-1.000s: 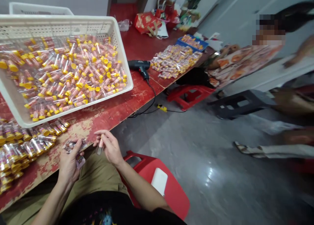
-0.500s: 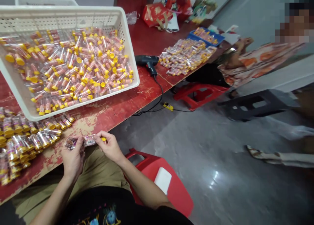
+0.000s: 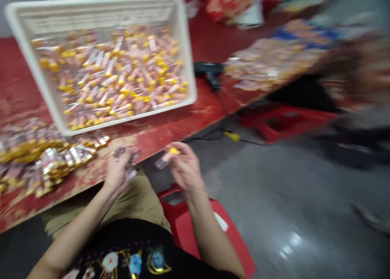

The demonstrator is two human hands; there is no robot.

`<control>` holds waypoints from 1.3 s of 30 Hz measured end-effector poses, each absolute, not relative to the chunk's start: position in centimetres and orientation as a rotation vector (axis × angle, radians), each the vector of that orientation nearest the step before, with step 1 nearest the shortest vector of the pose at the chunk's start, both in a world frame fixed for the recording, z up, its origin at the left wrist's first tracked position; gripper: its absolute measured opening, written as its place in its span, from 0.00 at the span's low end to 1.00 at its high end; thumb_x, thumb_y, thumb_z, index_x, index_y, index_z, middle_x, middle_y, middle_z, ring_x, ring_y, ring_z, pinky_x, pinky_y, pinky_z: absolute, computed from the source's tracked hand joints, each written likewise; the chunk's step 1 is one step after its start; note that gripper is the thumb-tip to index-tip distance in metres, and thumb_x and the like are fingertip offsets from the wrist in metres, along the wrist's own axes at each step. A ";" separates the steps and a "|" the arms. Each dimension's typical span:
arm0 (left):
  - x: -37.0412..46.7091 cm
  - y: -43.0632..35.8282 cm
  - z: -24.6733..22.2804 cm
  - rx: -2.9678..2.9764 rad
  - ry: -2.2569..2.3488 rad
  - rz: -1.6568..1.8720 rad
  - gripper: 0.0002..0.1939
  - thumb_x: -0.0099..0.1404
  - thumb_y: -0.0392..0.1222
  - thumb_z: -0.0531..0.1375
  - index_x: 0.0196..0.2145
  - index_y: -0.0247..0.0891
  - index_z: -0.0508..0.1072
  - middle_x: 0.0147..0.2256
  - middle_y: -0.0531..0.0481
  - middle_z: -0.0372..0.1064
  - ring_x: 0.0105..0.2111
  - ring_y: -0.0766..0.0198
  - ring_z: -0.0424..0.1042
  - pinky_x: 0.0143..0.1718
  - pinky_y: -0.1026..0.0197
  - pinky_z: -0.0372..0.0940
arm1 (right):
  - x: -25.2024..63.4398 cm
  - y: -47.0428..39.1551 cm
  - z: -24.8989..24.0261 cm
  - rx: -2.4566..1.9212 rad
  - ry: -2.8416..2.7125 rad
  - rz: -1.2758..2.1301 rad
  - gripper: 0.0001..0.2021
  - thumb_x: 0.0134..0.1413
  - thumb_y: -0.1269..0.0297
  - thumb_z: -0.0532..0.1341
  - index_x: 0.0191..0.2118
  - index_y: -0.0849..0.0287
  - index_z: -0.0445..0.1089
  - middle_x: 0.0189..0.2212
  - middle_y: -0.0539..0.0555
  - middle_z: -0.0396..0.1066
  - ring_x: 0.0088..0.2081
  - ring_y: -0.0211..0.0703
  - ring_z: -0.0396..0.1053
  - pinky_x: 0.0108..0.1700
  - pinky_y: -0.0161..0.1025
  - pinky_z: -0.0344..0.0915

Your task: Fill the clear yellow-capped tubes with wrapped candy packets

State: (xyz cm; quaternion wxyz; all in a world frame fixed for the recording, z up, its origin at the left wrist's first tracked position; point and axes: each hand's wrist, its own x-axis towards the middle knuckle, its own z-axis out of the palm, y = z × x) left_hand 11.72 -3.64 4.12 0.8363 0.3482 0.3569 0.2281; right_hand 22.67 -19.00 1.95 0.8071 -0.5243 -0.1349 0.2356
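Note:
My left hand [image 3: 115, 171] is closed around a bunch of crinkled printed plastic sleeves [image 3: 131, 171], just past the table's front edge. Apart from it, to the right, my right hand [image 3: 187, 169] grips a small clear tube [image 3: 164, 160] with a yellow cap, its clear end pointing left and down. Motion blur hides the exact finger positions and whether the tube has a sleeve on it. Beyond my hands, a white plastic basket [image 3: 128, 120] holds many similar yellow-capped tubes [image 3: 122, 80] with pink contents. Rows of printed, yellow-ended tubes [image 3: 61, 161] lie stacked left of my left hand.
A black heat gun [image 3: 211, 72] lies on the worn red table [image 3: 170, 126] right of the basket. Farther right are a pile of tubes [image 3: 268, 63] and a blue tray [image 3: 317, 39], near a blurred person [image 3: 362, 68]. A red stool [image 3: 189, 230] stands beside me.
My right hand has moved right with the tube, away from my left hand; earlier both hands met at a tube. My view has swung, shifting the basket and table in the picture.

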 end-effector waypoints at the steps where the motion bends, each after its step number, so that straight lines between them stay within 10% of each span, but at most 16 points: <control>1: 11.8 -3.7 4.2 0.738 0.739 0.501 0.35 0.35 0.57 0.83 0.34 0.36 0.75 0.28 0.52 0.77 0.26 0.69 0.74 0.24 0.69 0.63 | 22.7 -19.0 2.1 -1.079 -0.284 0.501 0.21 0.44 0.53 0.80 0.43 0.51 0.76 0.38 0.46 0.78 0.31 0.29 0.72 0.36 0.28 0.71; 15: 9.6 -3.1 2.2 0.839 0.624 0.536 0.27 0.48 0.57 0.80 0.37 0.37 0.80 0.31 0.53 0.77 0.24 0.72 0.70 0.27 0.66 0.65 | 20.1 -15.8 2.5 -1.216 -0.562 -0.029 0.18 0.52 0.49 0.76 0.45 0.48 0.78 0.39 0.49 0.75 0.37 0.40 0.75 0.38 0.39 0.74; 24: 9.4 -3.6 2.3 0.731 0.633 0.514 0.33 0.42 0.58 0.81 0.39 0.38 0.77 0.33 0.53 0.76 0.28 0.69 0.73 0.34 0.62 0.70 | 18.2 -17.2 2.0 -1.539 -0.782 -0.246 0.10 0.60 0.66 0.71 0.47 0.52 0.81 0.45 0.56 0.80 0.45 0.47 0.80 0.44 0.46 0.79; 31: 9.2 -3.5 2.4 0.661 0.589 0.411 0.28 0.45 0.52 0.82 0.33 0.35 0.73 0.33 0.52 0.74 0.30 0.69 0.71 0.35 0.62 0.68 | 17.3 -17.5 0.8 -1.536 -0.927 0.019 0.24 0.63 0.74 0.66 0.61 0.46 0.77 0.54 0.56 0.80 0.52 0.46 0.80 0.53 0.47 0.80; 39: 7.5 -3.5 2.1 0.803 0.591 0.333 0.37 0.42 0.51 0.83 0.48 0.38 0.78 0.32 0.54 0.74 0.23 0.71 0.67 0.29 0.62 0.64 | 16.7 -16.1 1.1 -1.587 -0.826 -0.080 0.15 0.57 0.73 0.72 0.48 0.48 0.84 0.38 0.52 0.82 0.38 0.40 0.79 0.39 0.39 0.77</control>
